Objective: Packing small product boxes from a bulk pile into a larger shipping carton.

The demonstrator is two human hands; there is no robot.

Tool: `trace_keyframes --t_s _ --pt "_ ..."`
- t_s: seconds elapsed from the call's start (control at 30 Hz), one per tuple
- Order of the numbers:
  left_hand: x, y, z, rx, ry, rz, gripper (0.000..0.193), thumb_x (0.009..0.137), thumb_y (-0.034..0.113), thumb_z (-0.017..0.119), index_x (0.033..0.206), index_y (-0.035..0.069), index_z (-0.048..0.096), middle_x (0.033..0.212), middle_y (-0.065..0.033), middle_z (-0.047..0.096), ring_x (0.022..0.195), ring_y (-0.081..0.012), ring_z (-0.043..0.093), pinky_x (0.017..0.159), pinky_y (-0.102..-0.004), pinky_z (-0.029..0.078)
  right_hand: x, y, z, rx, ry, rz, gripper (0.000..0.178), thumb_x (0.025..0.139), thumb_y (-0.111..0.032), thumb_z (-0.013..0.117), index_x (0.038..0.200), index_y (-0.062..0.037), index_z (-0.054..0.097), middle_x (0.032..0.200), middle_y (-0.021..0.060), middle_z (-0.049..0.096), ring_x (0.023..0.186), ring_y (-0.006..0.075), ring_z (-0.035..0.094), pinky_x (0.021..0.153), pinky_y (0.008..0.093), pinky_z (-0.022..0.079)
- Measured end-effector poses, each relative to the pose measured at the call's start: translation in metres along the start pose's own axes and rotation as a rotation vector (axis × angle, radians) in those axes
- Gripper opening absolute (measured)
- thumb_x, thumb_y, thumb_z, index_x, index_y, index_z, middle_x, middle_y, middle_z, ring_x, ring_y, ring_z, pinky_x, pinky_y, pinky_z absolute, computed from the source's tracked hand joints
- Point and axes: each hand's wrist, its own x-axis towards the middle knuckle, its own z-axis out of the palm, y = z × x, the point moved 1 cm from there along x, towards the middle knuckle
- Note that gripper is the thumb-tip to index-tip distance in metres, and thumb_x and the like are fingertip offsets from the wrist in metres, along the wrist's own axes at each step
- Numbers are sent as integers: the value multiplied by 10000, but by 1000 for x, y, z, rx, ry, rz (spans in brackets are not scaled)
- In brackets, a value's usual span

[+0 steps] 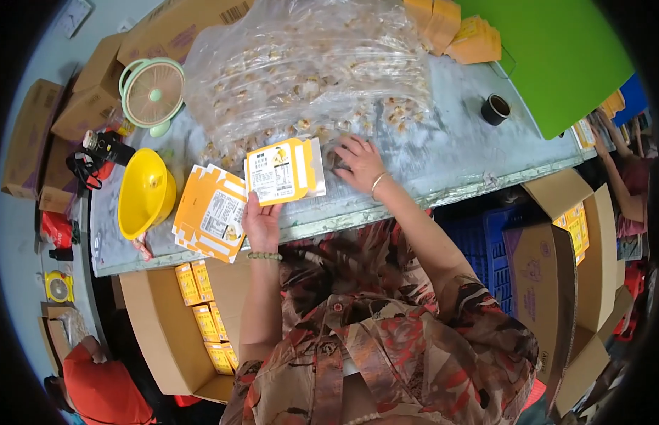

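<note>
My left hand [262,218] grips a small yellow and white carton [276,172] by its lower edge, thumb on the printed front. The carton's right end shows open flaps. My right hand [359,166] is just right of that end, its fingers stretched over small clear-wrapped pieces [332,150] on the table; whether it has hold of one I cannot tell. Beyond both hands spreads a large clear plastic bag [308,60] with many wrapped pieces in and around it. A stack of flat yellow cartons [210,212] lies left of my left hand.
A yellow bowl [147,193], a green fan [154,95] and a black cup [495,110] stand on the table [457,152]. Cardboard boxes with filled cartons stand below its front edge, left [156,333] and right [606,248]. Other people [106,386] are at both sides.
</note>
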Motion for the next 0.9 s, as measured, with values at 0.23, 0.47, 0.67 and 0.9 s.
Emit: trace_keyframes --t_s 0.23,0.47,0.67,0.9 --pt "2 6 -3 22 -12 -82 295 799 259 459 967 17 474 893 -100 559 811 -179 541 672 -292 470 -33 44 -45 392 135 -70 542 602 -269 648 1067 -70 454 1106 124 405 1027 279 386 862 349 321" --pt "2 13 -5 -19 3 -84 293 785 224 485 952 -16 473 864 -110 561 744 -185 564 582 -285 503 -23 34 -54 179 -211 93 718 506 -366 688 1106 -85 412 1065 151 393 972 310 406 817 353 362" --pt "0 17 -5 -50 -20 -91 322 784 250 485 970 -11 466 902 -111 550 810 -182 544 636 -277 491 8 -12 -39 -50 -201 55 711 520 -409 654 1125 -137 399 1061 106 390 990 271 374 834 367 315" --pt "9 18 -14 -82 -51 -71 338 777 237 500 990 -21 449 912 -107 543 818 -178 538 667 -288 482 7 -5 -16 -27 -125 -52 532 575 -408 605 1014 -133 481 1016 79 424 986 274 349 816 390 293"
